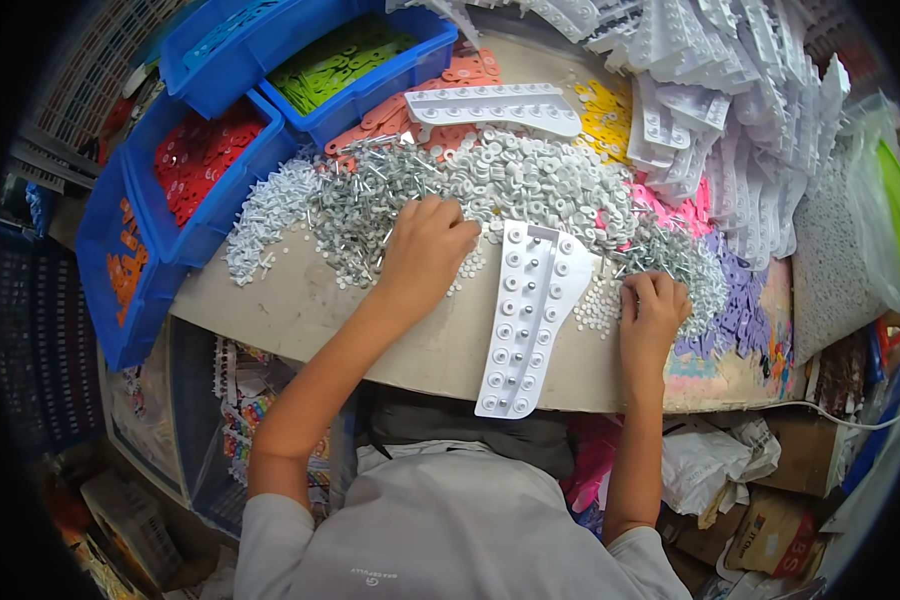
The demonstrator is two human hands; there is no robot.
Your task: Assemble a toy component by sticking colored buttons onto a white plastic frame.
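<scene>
Picking metal pins point(370, 205) with left grip point(425, 240), fingers curled into the pile; contents hidden. Right grip point(653, 305) pinches small white washers point(600, 300) just beside the white tray point(530, 315); best seat each squarely.

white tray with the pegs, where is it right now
In the head view the white tray lies on the table's front edge, between the left hand and right hand, just below the heap of metal pins.
</scene>
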